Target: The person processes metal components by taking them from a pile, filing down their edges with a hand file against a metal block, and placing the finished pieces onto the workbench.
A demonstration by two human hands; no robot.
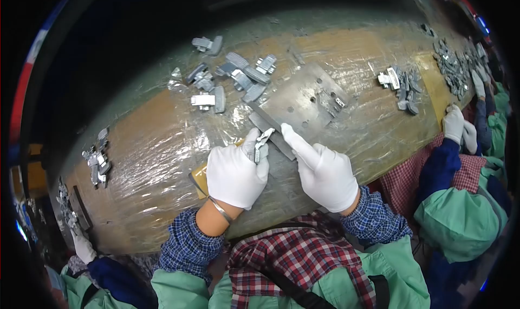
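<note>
My left hand (235, 173) is closed, in a white glove, pinching a small silver metal part (257, 155) between thumb and fingers. A white tip above the part is too unclear to name. Close by, my right hand (327, 176), also gloved, has its index finger stretched along the edge of a dark flat metal bar (279, 141), the other fingers curled near its lower end. Their exact hold on the bar is partly hidden. The bar lies slanted across a corner of a flat steel plate (303, 100). A yellow piece (200, 179) shows beneath my left wrist.
Loose metal parts (238, 73) lie beyond my hands; further piles sit at the left (97, 163) and right (401, 87). The table (151, 168) has a shiny plastic covering. Co-workers' gloved hands are at the right (454, 124) and far left (83, 247).
</note>
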